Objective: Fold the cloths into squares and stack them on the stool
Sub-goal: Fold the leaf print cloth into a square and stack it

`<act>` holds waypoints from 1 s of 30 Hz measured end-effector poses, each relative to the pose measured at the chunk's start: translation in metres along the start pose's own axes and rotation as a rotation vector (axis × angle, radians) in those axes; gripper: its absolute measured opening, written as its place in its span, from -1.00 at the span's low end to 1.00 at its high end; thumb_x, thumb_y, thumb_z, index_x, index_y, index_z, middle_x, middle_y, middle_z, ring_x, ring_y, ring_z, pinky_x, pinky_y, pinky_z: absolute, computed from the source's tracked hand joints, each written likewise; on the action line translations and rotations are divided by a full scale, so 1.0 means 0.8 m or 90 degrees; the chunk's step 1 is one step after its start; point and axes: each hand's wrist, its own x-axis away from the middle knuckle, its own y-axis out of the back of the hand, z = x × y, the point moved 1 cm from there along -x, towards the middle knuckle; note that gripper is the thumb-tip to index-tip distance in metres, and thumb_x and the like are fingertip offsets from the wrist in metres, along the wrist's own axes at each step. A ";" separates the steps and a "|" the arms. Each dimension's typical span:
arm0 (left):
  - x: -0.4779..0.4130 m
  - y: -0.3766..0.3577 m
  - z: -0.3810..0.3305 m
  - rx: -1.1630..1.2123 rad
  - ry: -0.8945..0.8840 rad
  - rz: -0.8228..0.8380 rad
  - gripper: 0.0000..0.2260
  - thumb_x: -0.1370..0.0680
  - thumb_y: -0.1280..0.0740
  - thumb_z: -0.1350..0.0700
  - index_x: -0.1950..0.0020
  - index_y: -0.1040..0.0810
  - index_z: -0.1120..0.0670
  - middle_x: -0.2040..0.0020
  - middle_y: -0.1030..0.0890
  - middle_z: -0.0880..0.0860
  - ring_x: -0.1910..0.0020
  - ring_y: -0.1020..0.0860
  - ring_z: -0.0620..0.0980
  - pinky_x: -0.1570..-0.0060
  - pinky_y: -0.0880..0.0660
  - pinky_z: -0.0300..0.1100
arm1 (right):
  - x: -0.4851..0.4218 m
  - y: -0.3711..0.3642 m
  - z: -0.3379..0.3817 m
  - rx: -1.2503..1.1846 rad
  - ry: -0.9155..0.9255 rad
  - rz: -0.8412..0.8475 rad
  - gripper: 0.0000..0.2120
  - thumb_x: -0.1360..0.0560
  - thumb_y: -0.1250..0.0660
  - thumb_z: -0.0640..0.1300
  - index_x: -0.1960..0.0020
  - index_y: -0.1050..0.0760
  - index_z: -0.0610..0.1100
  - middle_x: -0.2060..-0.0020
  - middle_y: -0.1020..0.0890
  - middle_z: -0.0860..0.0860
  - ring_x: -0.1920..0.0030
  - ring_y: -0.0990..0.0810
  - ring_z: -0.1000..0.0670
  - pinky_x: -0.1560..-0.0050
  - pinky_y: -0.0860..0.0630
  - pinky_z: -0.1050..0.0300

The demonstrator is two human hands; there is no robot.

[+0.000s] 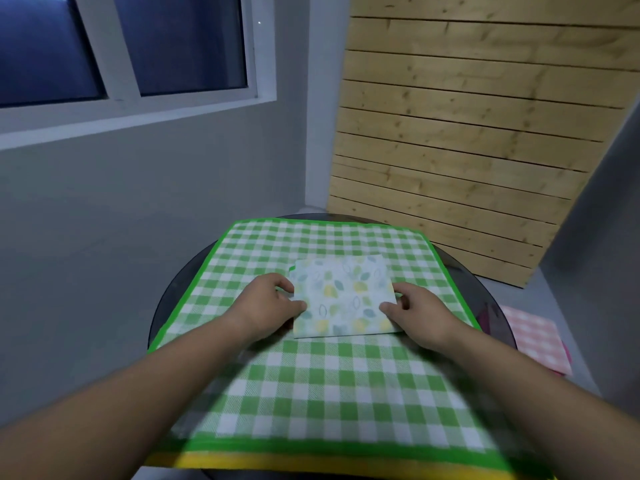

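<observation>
Nearest you, a yellow cloth edge [242, 460] peeks from under the green checked cloth [311, 382], which lies spread flat over the round dark table [479, 285]. Your left hand [270, 303] and right hand [419, 313] each pinch 1 side of the folded leaf-print cloth [343, 299], thumbs on top, as it rests mid-way on the checked cloth. A folded pink checked cloth [533, 337] lies lower, beyond the table's right rim.

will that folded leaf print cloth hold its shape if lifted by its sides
Probably sags in the middle: the leaf print cloth is folded fabric, held only at its edges by the left hand and right hand. Likely light; layers may slip open.
</observation>
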 end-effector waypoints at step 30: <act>0.002 -0.047 -0.013 -0.434 -0.200 0.052 -0.47 -0.68 -0.04 -0.09 -0.62 -0.08 0.04 -0.64 0.08 0.10 -0.62 0.11 0.07 -0.57 0.03 0.00 | -0.013 -0.009 0.014 0.133 -0.053 -0.032 -0.55 -0.58 -0.26 -0.07 -0.45 -0.30 -0.04 -0.18 -0.56 -0.08 -0.01 -0.54 -0.08 0.06 -0.41 0.12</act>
